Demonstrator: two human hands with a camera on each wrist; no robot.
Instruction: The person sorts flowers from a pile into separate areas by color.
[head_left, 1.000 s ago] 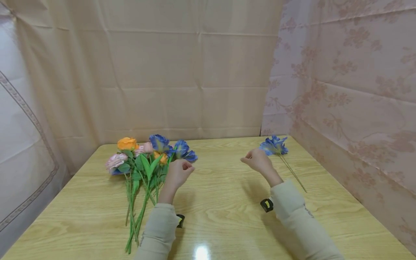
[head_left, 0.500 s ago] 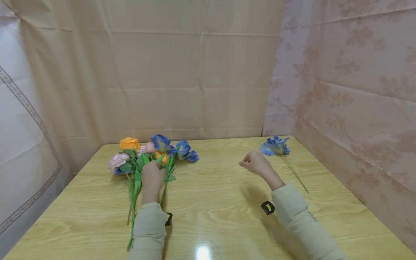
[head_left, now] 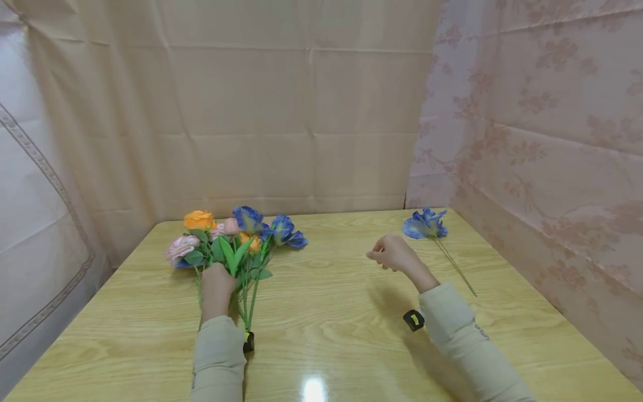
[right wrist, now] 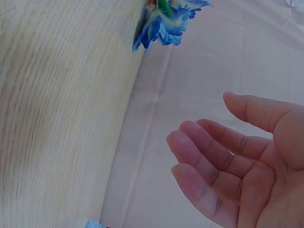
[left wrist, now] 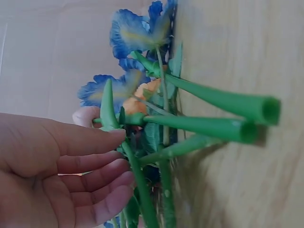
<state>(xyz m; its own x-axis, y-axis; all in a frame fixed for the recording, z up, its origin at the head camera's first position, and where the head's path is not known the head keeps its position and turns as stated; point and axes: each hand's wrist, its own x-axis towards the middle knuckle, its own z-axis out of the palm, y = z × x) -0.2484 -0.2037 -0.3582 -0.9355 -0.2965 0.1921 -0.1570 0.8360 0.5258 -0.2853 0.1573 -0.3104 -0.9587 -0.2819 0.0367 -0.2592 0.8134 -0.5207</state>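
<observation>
Left: mixed flowers point(head_left: 230, 226) heaped on the table point(head_left: 321, 301), stems point(head_left: 253, 301) crossing. My left hand point(head_left: 217, 286) is over them, fingers loosely bent, thumb tip at a green stem point(left wrist: 142, 190); pinched or not, I can't tell. I'd grip just that stem and ease its leaves clear slowly. Right hand point(head_left: 397, 255) hovers relaxed, holding nothing. Farther right, a lone blue flower point(head_left: 426, 224) lies apart.
</observation>
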